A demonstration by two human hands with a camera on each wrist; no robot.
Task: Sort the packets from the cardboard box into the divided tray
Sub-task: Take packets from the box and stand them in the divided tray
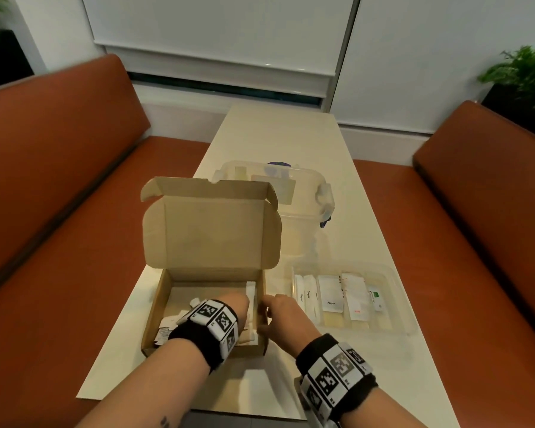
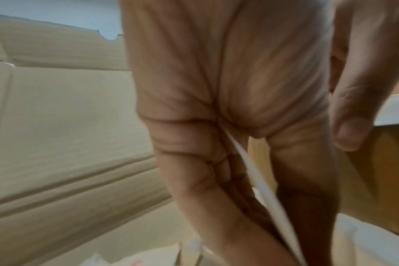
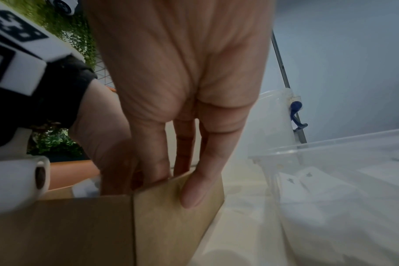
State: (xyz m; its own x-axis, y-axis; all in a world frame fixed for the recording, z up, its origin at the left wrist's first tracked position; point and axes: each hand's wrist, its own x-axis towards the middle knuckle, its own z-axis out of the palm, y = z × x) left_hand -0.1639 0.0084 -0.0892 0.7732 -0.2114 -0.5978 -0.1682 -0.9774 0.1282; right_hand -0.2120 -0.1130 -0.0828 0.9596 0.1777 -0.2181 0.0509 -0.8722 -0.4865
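Note:
The open cardboard box stands on the table with its lid upright, and several white packets lie on its floor. My left hand is inside the box near the right wall. There it pinches a thin white packet, seen edge-on between the fingers. My right hand grips the box's right wall, with fingers inside and one finger pressed on the outside. To the right of the box sits the clear divided tray, holding sugar, pepper and other packets in its sections.
A clear lidded storage tub with a blue latch stands behind the box and tray. The pale table is narrow, with orange benches on the left and right. Potted plants stand in the far corners.

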